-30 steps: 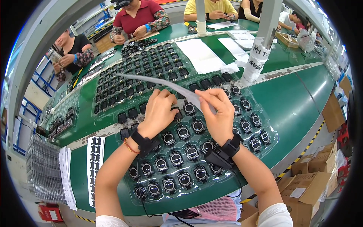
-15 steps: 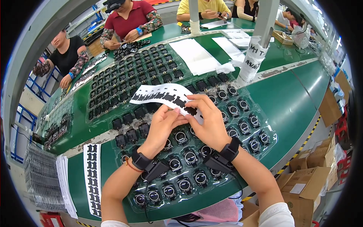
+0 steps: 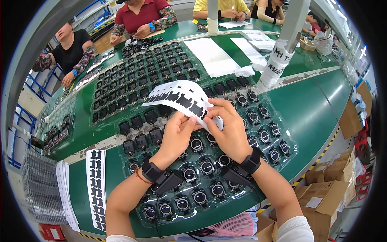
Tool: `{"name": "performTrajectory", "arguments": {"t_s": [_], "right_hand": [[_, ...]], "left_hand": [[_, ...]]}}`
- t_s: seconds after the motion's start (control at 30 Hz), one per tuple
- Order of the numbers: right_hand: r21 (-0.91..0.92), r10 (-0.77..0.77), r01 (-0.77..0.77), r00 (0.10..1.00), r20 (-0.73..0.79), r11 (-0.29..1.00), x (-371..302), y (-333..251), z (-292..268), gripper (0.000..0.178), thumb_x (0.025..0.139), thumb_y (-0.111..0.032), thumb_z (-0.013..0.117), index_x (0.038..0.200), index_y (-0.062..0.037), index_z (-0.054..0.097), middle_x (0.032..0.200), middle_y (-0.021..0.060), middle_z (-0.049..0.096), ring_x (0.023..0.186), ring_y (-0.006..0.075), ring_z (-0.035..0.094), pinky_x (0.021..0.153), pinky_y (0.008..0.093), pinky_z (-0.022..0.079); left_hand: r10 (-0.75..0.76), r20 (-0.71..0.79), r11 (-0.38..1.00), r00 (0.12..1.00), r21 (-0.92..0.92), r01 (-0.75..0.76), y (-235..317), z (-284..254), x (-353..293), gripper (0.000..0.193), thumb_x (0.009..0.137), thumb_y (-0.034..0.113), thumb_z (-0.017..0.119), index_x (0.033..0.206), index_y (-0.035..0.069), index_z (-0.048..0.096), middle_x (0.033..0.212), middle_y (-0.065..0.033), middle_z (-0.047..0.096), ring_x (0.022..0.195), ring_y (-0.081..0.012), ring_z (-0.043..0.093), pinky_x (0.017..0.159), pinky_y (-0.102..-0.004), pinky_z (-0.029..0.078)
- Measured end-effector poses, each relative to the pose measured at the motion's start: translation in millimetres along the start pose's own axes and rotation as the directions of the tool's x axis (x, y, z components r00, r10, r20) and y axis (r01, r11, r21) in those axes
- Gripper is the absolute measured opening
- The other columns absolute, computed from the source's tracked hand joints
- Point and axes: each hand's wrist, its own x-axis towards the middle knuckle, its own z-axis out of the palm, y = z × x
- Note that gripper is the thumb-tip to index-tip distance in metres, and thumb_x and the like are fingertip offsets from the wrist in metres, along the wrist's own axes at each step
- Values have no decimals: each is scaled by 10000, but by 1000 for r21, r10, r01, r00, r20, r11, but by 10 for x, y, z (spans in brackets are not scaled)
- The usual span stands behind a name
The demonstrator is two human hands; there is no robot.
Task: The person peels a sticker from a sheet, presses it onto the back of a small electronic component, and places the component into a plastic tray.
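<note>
Smooth, paper-like strip (image 3: 180,89) with matt black shapes (image 3: 174,97); glossy clear plastic tray (image 3: 289,137); smooth, shiny tabletop (image 3: 314,109).

2 white-wrapped posts (image 3: 275,66) rise above the green table (image 3: 304,115) (its edge curves).

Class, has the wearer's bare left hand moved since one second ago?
Yes: against the clear plastic tray of black parts, the bare left hand has moved toward the wearer's body.
</note>
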Motion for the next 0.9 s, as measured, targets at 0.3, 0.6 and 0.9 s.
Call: {"name": "performTrajectory", "arguments": {"t_s": [0.3, 0.6, 0.9], "right_hand": [[-34, 12, -14, 998, -58, 999, 13, -19, -14, 67, 804, -26, 594, 846, 3, 552, 1075, 141, 558, 867, 246, 593, 761, 324, 465], [-133, -9, 6, 1000, -22, 991, -2, 61, -9, 73, 841, -36, 544, 875, 3, 494, 1077, 149, 516, 845, 262, 563, 732, 318, 462], [-111, 8, -11, 999, -31, 994, -2, 51, 5, 60, 842, -19, 528, 874, 1, 481, 1045, 140, 511, 880, 259, 551, 740, 317, 463]], "left_hand": [[-24, -5, 989, 1000, -144, 23, 51, 38, -21, 230, 935, 55, 407, 1145, -32, 439, 1084, -131, 560, 980, -177, 574, 860, -320, 499], [-69, -26, 984, 997, -166, 64, 91, 45, -37, 217, 927, 58, 412, 1118, -33, 460, 1044, -124, 578, 942, -183, 594, 845, -318, 507], [-87, -38, 979, 995, -186, 79, 82, 28, -41, 210, 923, 63, 420, 1105, -27, 472, 1021, -118, 588, 920, -183, 602, 833, -322, 511]]}}
